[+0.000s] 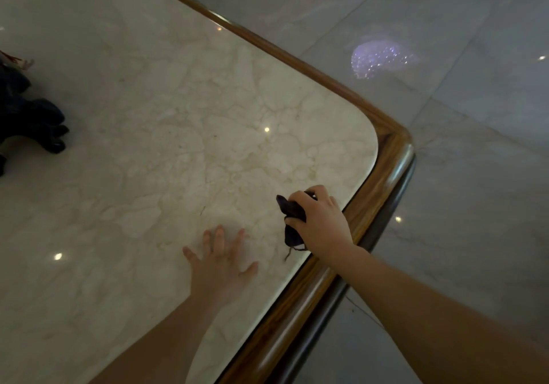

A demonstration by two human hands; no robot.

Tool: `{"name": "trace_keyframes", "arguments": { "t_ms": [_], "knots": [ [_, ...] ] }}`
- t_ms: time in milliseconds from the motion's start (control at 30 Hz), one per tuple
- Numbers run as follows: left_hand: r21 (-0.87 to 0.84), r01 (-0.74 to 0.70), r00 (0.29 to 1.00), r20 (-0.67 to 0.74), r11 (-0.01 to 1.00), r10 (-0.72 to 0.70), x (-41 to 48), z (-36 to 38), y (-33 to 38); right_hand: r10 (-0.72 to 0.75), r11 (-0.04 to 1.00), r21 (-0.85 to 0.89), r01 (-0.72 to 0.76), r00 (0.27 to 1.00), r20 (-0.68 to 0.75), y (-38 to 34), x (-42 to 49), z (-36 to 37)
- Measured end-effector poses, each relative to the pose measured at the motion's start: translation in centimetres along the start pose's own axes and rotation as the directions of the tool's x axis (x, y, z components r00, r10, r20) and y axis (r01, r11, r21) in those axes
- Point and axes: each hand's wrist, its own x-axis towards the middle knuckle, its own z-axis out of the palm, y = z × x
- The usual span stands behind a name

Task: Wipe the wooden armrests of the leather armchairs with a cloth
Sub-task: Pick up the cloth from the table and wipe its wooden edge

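A small dark cloth is bunched in my right hand, which rests on the marble tabletop near its rounded corner. A frayed end of the cloth hangs out below my palm. My left hand lies flat on the marble a little to the left, fingers spread, holding nothing. No armchair or armrest is in view.
The table has a polished wooden rim running along its far and right edges. A dark crumpled item lies at the left edge of the table. Glossy grey floor tiles with light reflections lie beyond the rim.
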Motion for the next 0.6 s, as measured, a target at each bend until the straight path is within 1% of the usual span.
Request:
{"name": "trace_keyframes", "arguments": {
  "t_ms": [67, 100, 233, 333, 367, 467, 533, 600],
  "knots": [
    [-0.022, 0.016, 0.998, 0.054, 1.000, -0.015, -0.5, -2.3, 0.3, 0.020, 0.999, 0.035, -0.019, 1.000, -0.022, -0.3, -1.3, -2.1],
    [-0.022, 0.015, 0.998, 0.056, 1.000, -0.013, -1.0, -3.5, 0.5, 0.029, 0.998, 0.053, -0.027, 0.999, -0.036, -0.5, -2.0, -3.3],
    [-0.008, -0.057, 0.998, -0.027, 0.998, 0.057, -3.2, -8.3, 2.5, 0.022, 0.990, 0.143, -0.008, 0.994, -0.102, -1.0, -4.8, -8.2],
    [0.011, -0.152, 0.984, -0.094, 0.988, 0.152, -5.3, -12.3, 4.8, 0.048, 0.983, 0.183, -0.018, 0.986, -0.161, -1.4, -7.6, -12.4],
    [0.017, -0.162, 0.980, -0.115, 0.987, 0.162, -5.8, -13.2, 5.3, 0.047, 0.983, 0.183, -0.016, 0.985, -0.168, -1.6, -8.2, -13.1],
    [0.056, -0.257, 0.950, -0.171, 0.965, 0.263, -7.7, -17.1, 8.1, 0.083, 0.980, 0.196, -0.039, 0.972, -0.220, -1.9, -11.5, -17.1],
    [0.063, -0.321, 0.925, -0.192, 0.945, 0.327, -9.0, -19.5, 10.1, 0.109, 0.977, 0.206, -0.058, 0.962, -0.249, -2.2, -14.0, -19.7],
    [0.062, -0.374, 0.908, -0.179, 0.925, 0.379, -10.2, -21.6, 12.2, 0.144, 0.974, 0.210, -0.085, 0.948, -0.284, -2.3, -16.5, -22.1]
  ]
}}
